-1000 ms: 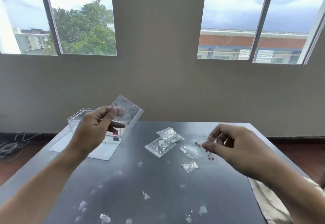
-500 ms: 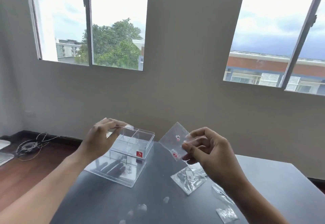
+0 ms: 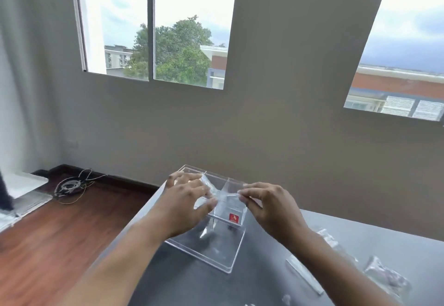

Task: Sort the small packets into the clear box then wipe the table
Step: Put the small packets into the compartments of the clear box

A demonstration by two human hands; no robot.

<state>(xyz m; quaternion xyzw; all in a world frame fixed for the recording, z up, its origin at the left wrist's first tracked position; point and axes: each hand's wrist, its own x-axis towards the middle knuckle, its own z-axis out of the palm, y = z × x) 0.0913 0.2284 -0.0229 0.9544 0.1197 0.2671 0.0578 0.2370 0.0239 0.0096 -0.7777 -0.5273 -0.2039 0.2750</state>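
The clear box [image 3: 236,209], divided into compartments and marked with a red sticker [image 3: 234,218], stands on a flat clear base [image 3: 216,255] at the far left of the dark table [image 3: 252,286]. Both hands hover over its open top. My left hand [image 3: 186,203] and my right hand [image 3: 272,207] each pinch an end of a small clear packet [image 3: 222,194] just above the compartments. Three more packets lie on the table to the right: one [image 3: 386,278] near the edge, a flat one [image 3: 304,274], and one [image 3: 328,237] partly behind my right forearm.
Small white scraps [image 3: 286,298] dot the table near the bottom edge. The table's left edge drops to a wooden floor [image 3: 48,245], where a coil of cables [image 3: 69,185] lies by the wall. A grey wall with windows stands close behind the box.
The view has swung left and closer to the box. My right hand carried its clear packet from beside the box to above it. Both hands now meet over the compartments.
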